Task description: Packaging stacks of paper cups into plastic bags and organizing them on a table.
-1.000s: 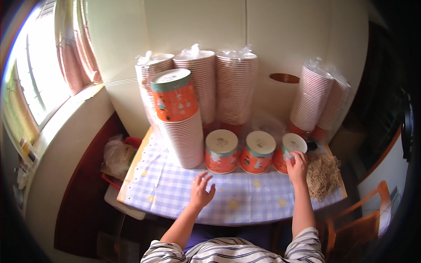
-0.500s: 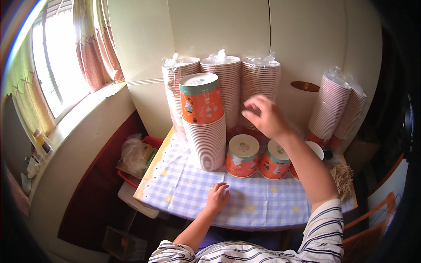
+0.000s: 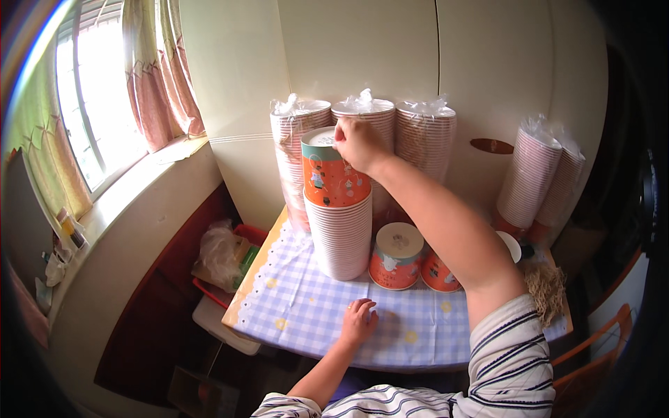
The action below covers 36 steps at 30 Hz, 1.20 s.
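A tall stack of nested, upside-down paper tubs [image 3: 340, 240] stands on the table, its top tub [image 3: 333, 182] printed orange with a green band. Bent fingers of my right hand [image 3: 362, 145] close at the upper right edge of that top tub, by its white base. My left hand [image 3: 360, 322] rests on the checked tablecloth in front of the stack, fingers loosely bent and apart, holding nothing. To the right of the stack sit an upside-down orange tub [image 3: 396, 263] and another tub [image 3: 440, 273], partly covered by my right forearm.
Bagged tub stacks [image 3: 425, 143] line the back against pale cabinet doors, with more bagged stacks [image 3: 527, 174] at the right. A bundle of beige strings [image 3: 543, 289] lies at the table's right edge. A red bin [image 3: 254, 235] stands left of the table, a wooden chair [image 3: 613, 324] right.
My right hand has moved left, from above the single tubs to the top of the tall stack, its fingers closing there. My left hand stays on the tablecloth. The view has shifted slightly.
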Each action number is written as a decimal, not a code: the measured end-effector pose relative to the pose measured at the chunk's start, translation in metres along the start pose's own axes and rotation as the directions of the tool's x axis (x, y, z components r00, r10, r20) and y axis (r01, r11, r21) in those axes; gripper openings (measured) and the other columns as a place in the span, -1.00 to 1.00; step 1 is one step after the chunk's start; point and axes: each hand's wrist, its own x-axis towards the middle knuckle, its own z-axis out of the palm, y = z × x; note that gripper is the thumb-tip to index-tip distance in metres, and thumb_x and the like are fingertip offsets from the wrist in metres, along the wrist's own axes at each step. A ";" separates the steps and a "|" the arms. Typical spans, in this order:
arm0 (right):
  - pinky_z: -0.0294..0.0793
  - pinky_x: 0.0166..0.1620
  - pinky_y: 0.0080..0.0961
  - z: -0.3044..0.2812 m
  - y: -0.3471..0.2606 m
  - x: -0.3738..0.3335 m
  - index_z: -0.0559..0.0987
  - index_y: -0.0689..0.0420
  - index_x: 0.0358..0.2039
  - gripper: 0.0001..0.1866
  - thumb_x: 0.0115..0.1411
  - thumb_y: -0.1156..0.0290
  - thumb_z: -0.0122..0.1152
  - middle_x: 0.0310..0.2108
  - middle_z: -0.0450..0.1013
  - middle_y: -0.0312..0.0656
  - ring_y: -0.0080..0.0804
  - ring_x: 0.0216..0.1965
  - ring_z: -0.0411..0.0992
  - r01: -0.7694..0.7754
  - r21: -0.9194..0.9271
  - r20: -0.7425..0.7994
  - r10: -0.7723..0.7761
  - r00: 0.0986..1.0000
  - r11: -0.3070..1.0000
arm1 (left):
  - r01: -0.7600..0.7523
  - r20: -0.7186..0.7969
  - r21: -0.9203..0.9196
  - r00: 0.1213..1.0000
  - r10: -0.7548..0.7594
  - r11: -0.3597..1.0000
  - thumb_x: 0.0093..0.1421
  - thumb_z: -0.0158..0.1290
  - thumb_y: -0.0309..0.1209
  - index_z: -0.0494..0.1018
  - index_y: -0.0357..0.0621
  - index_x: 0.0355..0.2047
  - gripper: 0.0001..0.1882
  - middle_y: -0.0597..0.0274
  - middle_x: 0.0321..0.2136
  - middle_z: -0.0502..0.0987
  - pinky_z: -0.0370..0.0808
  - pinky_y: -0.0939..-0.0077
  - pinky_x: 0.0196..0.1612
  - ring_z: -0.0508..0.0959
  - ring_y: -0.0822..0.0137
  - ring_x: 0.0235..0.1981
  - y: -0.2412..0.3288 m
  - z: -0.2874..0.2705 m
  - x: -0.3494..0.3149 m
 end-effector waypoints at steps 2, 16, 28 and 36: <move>0.33 0.03 -0.23 -0.005 0.001 0.007 0.51 0.12 -0.30 -0.71 -0.01 0.30 0.32 -0.28 0.52 -0.12 -0.21 -0.13 0.47 0.047 -0.001 -0.002 -0.047 0.999 0.999 | 0.014 0.006 -0.005 1.000 -0.014 1.000 -0.04 0.09 -0.48 0.46 -0.14 -0.24 -0.72 0.09 -0.22 0.49 0.42 0.22 -0.13 0.47 0.04 -0.21 0.001 0.001 0.001; 0.45 -0.26 -0.30 0.013 -0.001 0.011 0.48 0.22 -0.50 -0.73 -0.18 0.45 0.41 -0.44 0.49 0.00 -0.13 -0.35 0.49 0.166 -0.016 -0.061 -0.166 0.984 0.986 | 0.045 0.002 -0.018 0.999 -0.045 0.999 -0.02 0.09 -0.49 0.46 -0.14 -0.24 -0.73 0.07 -0.22 0.48 0.42 0.22 -0.12 0.48 0.03 -0.19 0.001 0.000 0.001; 0.48 -0.25 -0.32 -0.056 -0.016 0.033 0.50 0.23 -0.42 -0.70 -0.16 0.40 0.38 -0.41 0.50 0.03 -0.13 -0.36 0.50 0.249 -0.041 -0.193 -0.252 0.948 0.968 | 0.035 -0.016 -0.035 0.999 -0.035 0.999 -0.05 0.09 -0.50 0.46 -0.15 -0.27 -0.74 0.06 -0.23 0.48 0.42 0.21 -0.13 0.48 0.02 -0.21 0.000 0.001 0.002; 0.49 -0.32 -0.42 -0.092 -0.019 0.032 0.51 0.27 -0.37 -0.74 -0.06 0.46 0.35 -0.49 0.51 -0.06 -0.31 -0.43 0.51 0.258 -0.020 -0.353 -0.249 0.902 0.966 | 0.030 0.001 -0.008 1.000 -0.030 1.000 -0.06 0.08 -0.50 0.45 -0.15 -0.28 -0.74 0.08 -0.23 0.47 0.41 0.21 -0.14 0.46 0.02 -0.21 -0.002 -0.001 -0.001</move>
